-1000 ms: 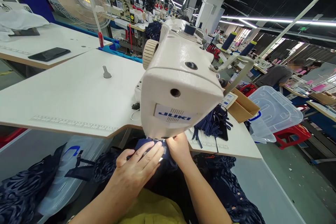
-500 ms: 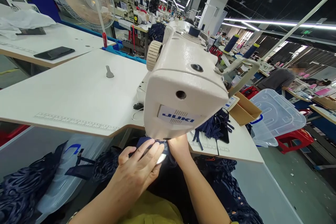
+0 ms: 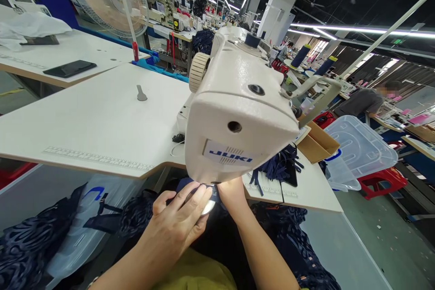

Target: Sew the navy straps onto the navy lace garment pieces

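Observation:
My left hand point(image 3: 180, 215) lies on navy fabric point(image 3: 183, 184) under the head of a white sewing machine point(image 3: 234, 131). Its fingers are stretched out and slightly apart, pressing on the cloth. Close to those fingertips shows a bright metal plate point(image 3: 208, 207), lit by the machine's lamp. My right hand point(image 3: 233, 195) reaches in from the other side of the needle area. The machine head covers its fingers, so what they hold cannot be seen. Needle and presser foot are hidden too.
A small grey metal piece point(image 3: 141, 94) lies on the white table point(image 3: 102, 118). Navy strips point(image 3: 277, 165) and a cardboard box point(image 3: 319, 142) are right of the machine. Navy pieces point(image 3: 41, 231) hang at lower left. A fan point(image 3: 112, 2) stands behind; a person point(image 3: 360, 102) works far right.
Almost nothing differs. The view shifts very slightly; both hands stay in place at the fabric under the machine head.

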Tool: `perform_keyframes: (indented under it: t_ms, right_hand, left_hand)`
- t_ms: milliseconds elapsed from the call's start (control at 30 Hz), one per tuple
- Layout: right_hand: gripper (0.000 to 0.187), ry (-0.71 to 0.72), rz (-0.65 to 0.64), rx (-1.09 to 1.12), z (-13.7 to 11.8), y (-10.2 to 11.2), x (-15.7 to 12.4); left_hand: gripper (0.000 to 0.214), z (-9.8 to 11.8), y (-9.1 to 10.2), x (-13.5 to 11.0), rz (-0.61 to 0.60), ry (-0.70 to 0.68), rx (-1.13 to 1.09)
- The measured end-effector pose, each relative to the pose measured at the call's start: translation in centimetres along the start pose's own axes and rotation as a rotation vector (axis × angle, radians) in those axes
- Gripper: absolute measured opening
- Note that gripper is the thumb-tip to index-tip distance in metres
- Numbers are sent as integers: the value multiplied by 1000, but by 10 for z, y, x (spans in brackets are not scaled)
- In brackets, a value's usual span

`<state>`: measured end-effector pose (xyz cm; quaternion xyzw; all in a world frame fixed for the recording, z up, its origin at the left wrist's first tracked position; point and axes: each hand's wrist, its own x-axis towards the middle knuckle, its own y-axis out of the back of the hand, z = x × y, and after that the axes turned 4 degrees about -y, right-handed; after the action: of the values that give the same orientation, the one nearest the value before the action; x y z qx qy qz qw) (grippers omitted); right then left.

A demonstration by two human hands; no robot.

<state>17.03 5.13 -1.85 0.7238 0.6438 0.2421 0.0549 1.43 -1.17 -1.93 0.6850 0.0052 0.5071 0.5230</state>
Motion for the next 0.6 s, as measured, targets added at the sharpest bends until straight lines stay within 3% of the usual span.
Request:
perform_keyframes:
  t_ms: [133, 333, 500, 600]
  right_hand:
    - [18, 5, -48, -6, 2, 1, -1]
    - [13, -15, -39, 21, 2, -1, -2]
    - [7, -64, 115, 76, 7, -9, -7]
    - [10, -103, 273, 111, 27, -10, -16]
  left_hand:
    - [27, 4, -8, -7, -4, 98, -37]
    - [27, 0, -8, -5, 81, 58, 35]
    - [28, -10, -10, -12, 39, -33, 129]
    - [32, -17, -16, -20, 9, -111, 164]
